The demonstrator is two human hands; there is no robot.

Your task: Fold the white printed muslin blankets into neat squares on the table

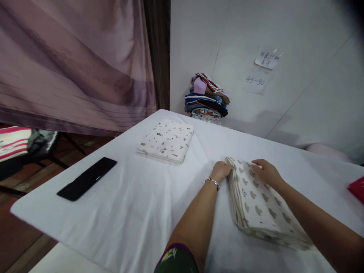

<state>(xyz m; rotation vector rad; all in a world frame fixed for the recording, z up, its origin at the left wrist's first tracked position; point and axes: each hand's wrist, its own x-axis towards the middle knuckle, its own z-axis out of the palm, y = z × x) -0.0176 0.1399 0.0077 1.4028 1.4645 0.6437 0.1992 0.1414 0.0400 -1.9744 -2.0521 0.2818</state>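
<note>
A thick folded white cloth (pixel 256 201) with grey-brown rounded prints lies at a slant on the white-covered table. My left hand (pixel 222 171), with a silver bracelet on its wrist, grips the cloth's far left corner, where several layers are stacked. My right hand (pixel 265 173) is closed on the far edge, a short way to the right, and its thumb and fingers pinch the fabric. Part of the cloth's right side is hidden under my right forearm. Further back on the left sits another folded white cloth (pixel 167 140) with small scattered prints, apart from both hands.
A black phone-like slab (pixel 87 179) lies near the left edge of the white tabletop (pixel 136 212). Behind the far edge rises a pile of folded clothes (pixel 207 98) against the wall. A red item (pixel 356 189) is at the far right. A pinkish curtain (pixel 85 64) hangs at left.
</note>
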